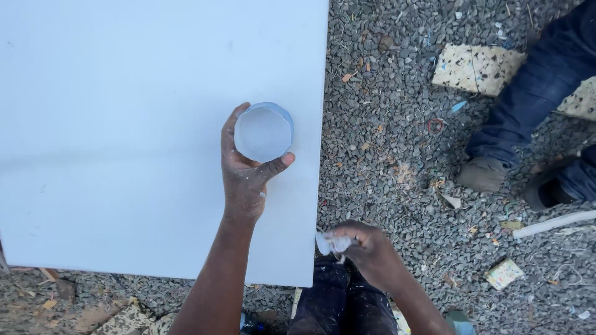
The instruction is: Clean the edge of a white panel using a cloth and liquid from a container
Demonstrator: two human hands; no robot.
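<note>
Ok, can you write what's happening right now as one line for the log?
left hand: holds cup over white board | right hand: grips small white rag | ground: gravel

Single head-worn view, looking straight down, close over a white board and gravel ground

The left hand grips a round container on a white board; the right hand pinches what looks like a rag.

Bare left forearm reaching straight forward, paint-flecked left hand curled wide, thumb and fingers spread in a round grip, bare right arm bent low and close to the body, right hand clenched tight, knuckles up
</note>
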